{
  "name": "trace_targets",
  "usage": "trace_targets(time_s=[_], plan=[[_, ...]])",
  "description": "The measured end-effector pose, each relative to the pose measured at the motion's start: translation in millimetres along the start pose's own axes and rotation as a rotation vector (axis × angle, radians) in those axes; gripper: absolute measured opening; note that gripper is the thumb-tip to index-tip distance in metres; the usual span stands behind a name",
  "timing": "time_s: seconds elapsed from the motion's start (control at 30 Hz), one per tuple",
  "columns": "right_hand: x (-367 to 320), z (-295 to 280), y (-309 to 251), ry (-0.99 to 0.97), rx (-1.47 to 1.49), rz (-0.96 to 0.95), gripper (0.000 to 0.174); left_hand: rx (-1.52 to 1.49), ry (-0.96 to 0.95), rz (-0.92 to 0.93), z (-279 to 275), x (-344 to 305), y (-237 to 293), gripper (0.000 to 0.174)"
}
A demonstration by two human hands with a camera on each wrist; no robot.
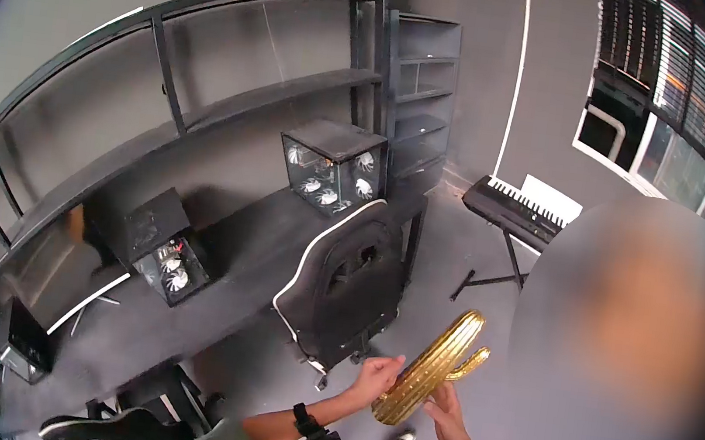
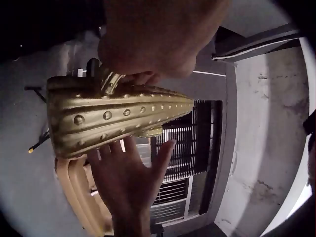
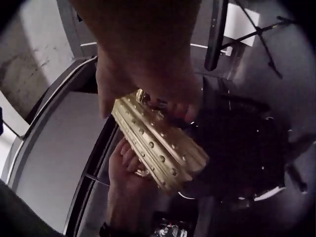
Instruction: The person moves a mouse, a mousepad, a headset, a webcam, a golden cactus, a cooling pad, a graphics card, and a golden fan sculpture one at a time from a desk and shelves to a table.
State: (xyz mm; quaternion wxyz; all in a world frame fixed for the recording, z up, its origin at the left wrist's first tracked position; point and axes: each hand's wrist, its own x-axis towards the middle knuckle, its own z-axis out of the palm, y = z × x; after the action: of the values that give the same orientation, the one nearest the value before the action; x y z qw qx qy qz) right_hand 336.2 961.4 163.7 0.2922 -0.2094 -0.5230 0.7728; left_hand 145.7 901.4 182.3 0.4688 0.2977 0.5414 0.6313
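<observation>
A shiny gold cactus-shaped object (image 1: 431, 372) with raised dots and a side arm tilts up and right in the head view. My left hand (image 1: 374, 381) is at its left side, fingers curled around a small gold side arm (image 2: 112, 83). On the other side, my right hand (image 1: 450, 417) supports the cactus. The left wrist view shows that right hand (image 2: 126, 177) with its palm spread, thumb apart and fingertips hidden behind the gold body (image 2: 98, 116). Above the body in the right wrist view is the same hand (image 3: 148, 79).
Beyond the cactus stands a black chair (image 1: 345, 281) by a long dark desk (image 1: 253, 243) holding glass-sided computer cases (image 1: 332, 169). A keyboard (image 1: 520, 214) on a stand is at the back right. A large blurred area covers the right side.
</observation>
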Motion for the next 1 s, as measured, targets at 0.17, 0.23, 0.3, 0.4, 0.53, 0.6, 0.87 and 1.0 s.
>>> trace_targets(time_s=[0.17,0.23,0.3,0.4,0.53,0.6,0.87,1.0], plan=[[75,-47,-53,-0.066,-0.028,0.106,0.059,-0.172,-0.008,-0.034,43,64,23,0.049],[96,-55,-70,-0.075,-0.047,0.089,0.055,-0.199,0.013,-0.026,51,85,31,0.048],[124,-71,-85,-0.078,-0.067,0.062,0.052,-0.223,0.021,-0.014,60,115,34,0.047],[175,-94,-94,-0.128,-0.11,0.103,0.052,-0.207,0.054,0.086,63,163,37,0.047],[251,-113,-112,-0.192,-0.163,0.008,0.05,-0.242,0.037,0.172,63,231,54,0.046],[282,-115,-125,-0.203,-0.198,0.002,0.051,-0.259,0.011,0.196,59,261,73,0.046],[428,-108,-183,-0.197,-0.228,-0.154,0.06,-0.141,-0.144,0.44,18,372,142,0.026],[507,-67,-199,-0.346,-0.213,-0.195,0.061,0.087,0.144,0.665,-23,355,178,0.03]])
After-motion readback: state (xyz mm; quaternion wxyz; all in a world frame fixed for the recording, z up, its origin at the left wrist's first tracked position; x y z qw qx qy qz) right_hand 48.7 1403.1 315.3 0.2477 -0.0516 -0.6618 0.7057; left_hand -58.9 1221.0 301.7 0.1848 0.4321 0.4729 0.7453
